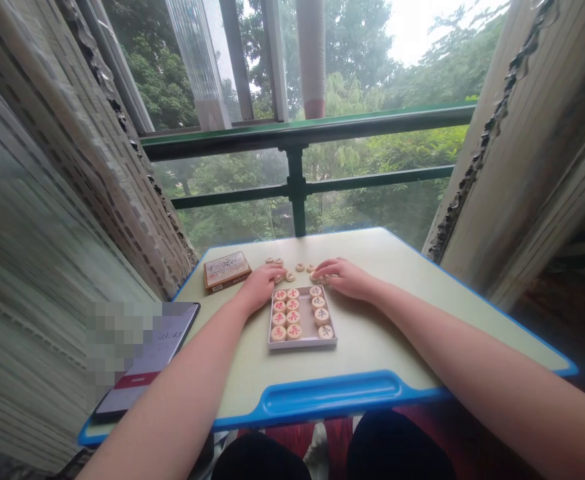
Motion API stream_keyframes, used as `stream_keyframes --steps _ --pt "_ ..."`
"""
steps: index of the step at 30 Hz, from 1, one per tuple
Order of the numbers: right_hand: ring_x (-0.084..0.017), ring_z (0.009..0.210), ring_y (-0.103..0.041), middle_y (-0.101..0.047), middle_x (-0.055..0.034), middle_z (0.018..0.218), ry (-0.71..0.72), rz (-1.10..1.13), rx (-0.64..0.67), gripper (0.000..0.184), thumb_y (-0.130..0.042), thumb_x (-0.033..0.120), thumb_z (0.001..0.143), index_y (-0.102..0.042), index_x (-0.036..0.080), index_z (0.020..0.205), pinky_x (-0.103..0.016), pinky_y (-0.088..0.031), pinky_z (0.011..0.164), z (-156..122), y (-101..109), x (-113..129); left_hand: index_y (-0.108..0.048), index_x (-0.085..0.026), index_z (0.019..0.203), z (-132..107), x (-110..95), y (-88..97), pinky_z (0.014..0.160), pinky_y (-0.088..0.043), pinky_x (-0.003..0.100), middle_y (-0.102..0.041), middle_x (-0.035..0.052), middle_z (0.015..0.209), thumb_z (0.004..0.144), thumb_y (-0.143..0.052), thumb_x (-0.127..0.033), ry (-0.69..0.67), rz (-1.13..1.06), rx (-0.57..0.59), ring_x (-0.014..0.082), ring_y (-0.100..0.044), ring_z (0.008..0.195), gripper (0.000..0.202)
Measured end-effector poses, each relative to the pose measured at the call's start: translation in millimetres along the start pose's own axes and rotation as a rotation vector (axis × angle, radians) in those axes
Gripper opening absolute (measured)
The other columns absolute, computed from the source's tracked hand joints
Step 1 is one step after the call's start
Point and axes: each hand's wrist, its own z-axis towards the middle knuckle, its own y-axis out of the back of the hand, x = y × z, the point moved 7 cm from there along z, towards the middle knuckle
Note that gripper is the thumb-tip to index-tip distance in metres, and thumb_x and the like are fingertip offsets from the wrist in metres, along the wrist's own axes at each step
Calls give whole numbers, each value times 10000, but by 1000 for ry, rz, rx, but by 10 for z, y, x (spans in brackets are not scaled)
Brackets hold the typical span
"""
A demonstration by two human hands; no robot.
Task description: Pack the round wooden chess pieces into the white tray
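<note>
- One phone (157,353) lies at the near left of the surface (397,333), by its blue edge.
- One tray (306,344) sits in the middle of the surface, just near of both hands.
- The tray holds twelve round game pieces (293,317), lying flat in three rows of four. There is a bare gap between the middle row and the right row.
- The left hand (261,287) rests at the far left corner of the tray. Its fingers curl down onto the surface, and I cannot tell if they hold a piece.
- The right hand (345,277) lies flat at the far right corner of the tray. Its fingers (328,270) are stretched out, not clenched, and the tips touch loose pieces there.
- Five loose pieces (300,267) show clearly on the surface, just far of the hands. A few more peek out from under the fingers, so I cannot count them all.
- I think the hands are gathering the loose pieces by the tray.
- To lift one, two fingers would need to pinch its edge, because the pieces are small and sit close together. The gap in the tray has room.
- One flat box (226,270) lies to the far left, near the left hand.
- Past the surface there is a green rail (297,193), then a window and trees.
</note>
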Motion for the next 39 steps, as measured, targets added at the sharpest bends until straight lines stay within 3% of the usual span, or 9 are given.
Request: stream_keyframes --steps 4,8,11,17,24,27,32,39 --pt "-192 1031 -535 -647 -32 1057 -36 22 -33 399 -419 28 711 -716 213 904 -333 -365 975 20 5 -47 -688 -208 1000 -18 -6 -19 1065 -319 341 -579 10 1231 697 -379 -2 9 -63 60 169 -452 1216 479" --pt "-209 1016 -540 -635 -67 1046 -75 -2 -60 320 -472 105 751 -697 199 958 -347 -384 950 17 23 -72 -700 -204 971 -26 7 -1 1054 -337 347 -639 5 1138 657 -362 31 51 -64 63 170 -485 1181 518" --pt "-214 1021 -537 -632 -64 1059 -61 -14 -38 272 -511 179 773 -694 216 971 -353 -381 950 14 13 -51 -712 -202 934 -12 -37 16 1043 -356 361 -668 -2 1077 660 -366 28 -2 -41 48 179 -500 1153 497" --pt "-205 983 -548 -651 -50 1034 -42 -41 -38 239 -509 188 772 -700 213 913 -330 -400 914 27 -5 -49 -728 -196 873 4 -79 52 983 -411 368 -691 26 997 654 -380 32 -69 15 14 193 -548 1043 470" --pt "-183 852 -569 -660 -41 1019 -145 -78 -46 373 -517 182 734 -622 194 1092 -280 -431 778 -6 81 -104 -715 -183 928 5 -102 33 950 -416 369 -656 61 1024 685 -405 42 -103 -2 9 211 -546 1017 454" --pt "-165 779 -578 -670 -40 954 -228 -115 7 343 -518 168 703 -639 187 1023 -249 -427 696 -40 109 -162 -719 -202 912 11 -124 30 999 -378 390 -655 45 1068 680 -400 45 -116 -7 25 213 -522 1080 465" --pt "-171 787 -577 -653 -49 882 -176 -180 57 222 -534 262 726 -663 193 893 -248 -416 691 -37 95 -116 -719 -193 911 15 -141 -1 1005 -381 380 -673 37 1040 667 -383 47 -117 19 99 198 -537 1063 479" --pt "-169 735 -565 -635 -57 835 -203 -187 40 265 -566 382 740 -663 181 882 -256 -419 651 -34 75 -124 -676 -176 1031 15 -65 64 1008 -376 368 -627 61 1112 652 -380 66 -78 62 -59 210 -506 1098 538"
